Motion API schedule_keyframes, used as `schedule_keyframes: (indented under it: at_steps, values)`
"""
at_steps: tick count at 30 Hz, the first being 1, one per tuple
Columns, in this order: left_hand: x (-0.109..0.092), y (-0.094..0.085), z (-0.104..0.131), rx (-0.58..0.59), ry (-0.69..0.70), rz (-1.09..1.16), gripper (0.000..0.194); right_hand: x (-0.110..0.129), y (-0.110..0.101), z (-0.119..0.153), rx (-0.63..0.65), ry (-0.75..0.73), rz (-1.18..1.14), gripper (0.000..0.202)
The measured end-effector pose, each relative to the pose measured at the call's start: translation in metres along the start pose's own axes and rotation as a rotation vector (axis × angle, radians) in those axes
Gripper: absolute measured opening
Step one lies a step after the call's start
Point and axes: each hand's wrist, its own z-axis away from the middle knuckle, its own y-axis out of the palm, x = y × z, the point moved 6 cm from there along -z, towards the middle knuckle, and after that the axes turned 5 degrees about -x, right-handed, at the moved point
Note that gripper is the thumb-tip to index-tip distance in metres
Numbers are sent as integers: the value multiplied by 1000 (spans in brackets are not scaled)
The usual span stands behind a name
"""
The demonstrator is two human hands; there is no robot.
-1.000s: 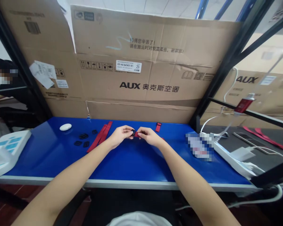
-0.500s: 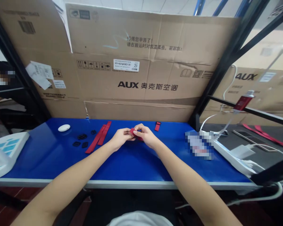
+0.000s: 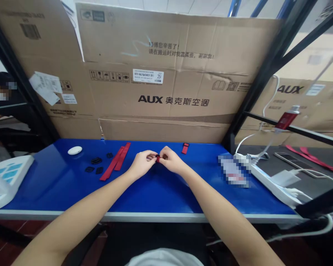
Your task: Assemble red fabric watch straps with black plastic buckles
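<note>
Above the middle of the blue table (image 3: 155,195), my left hand (image 3: 144,162) and my right hand (image 3: 170,159) meet at the fingertips around a small red strap piece (image 3: 158,159). A dark part shows at its upper edge, beside my left fingertips; its shape is too small to make out. Both hands are pinched closed on this piece. Left of my hands lie long red straps (image 3: 116,162), partly overlapping. Farther left are several black plastic pieces (image 3: 96,160). Behind my right hand, a short red strap with a black buckle (image 3: 185,148) lies near the cardboard.
A white round object (image 3: 74,150) and a white device (image 3: 11,181) are at the left. Cardboard (image 3: 161,125) stands along the back. To the right are a blurred packet (image 3: 234,171), a power strip (image 3: 274,186) and cables. A person (image 3: 5,92) sits at far left.
The red piece has turned between my fingers, showing less red and a dark part. My right fingers have drawn in slightly.
</note>
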Motion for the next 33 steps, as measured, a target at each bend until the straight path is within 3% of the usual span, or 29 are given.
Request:
schedule_keyframes:
  at_steps: [5,8,12,14,16,18,21,24,29,31,33]
  values:
    - [2,2,0,45,-67,185,22,-5,0,0,-27,66,-48,14]
    - [6,6,0,113,-183,431,30,-8,2,1,-2,184,-265,18]
    - [6,6,0,230,-268,575,37,-15,0,-1,39,261,-525,25]
    - [5,2,-1,264,-291,607,37,-23,-12,-3,-39,218,-418,17]
    - [5,-5,-4,275,-316,628,37,-34,-25,-4,-113,170,-144,17]
    - [7,-13,-7,277,-335,632,37,-46,-29,-2,-83,186,115,26]
    - [15,-26,-15,243,-342,601,37,-61,-29,2,11,273,351,21]
    - [27,-38,-23,172,-316,518,39,-66,-30,5,50,348,405,14]
    - [47,-48,-28,62,-260,123,31,-60,-31,4,-30,386,250,12]
    - [45,-46,-27,27,-222,-9,25,-50,-31,4,-92,370,118,16]
    - [35,-40,-24,8,-135,-36,22,-40,-24,3,-70,382,-123,17]
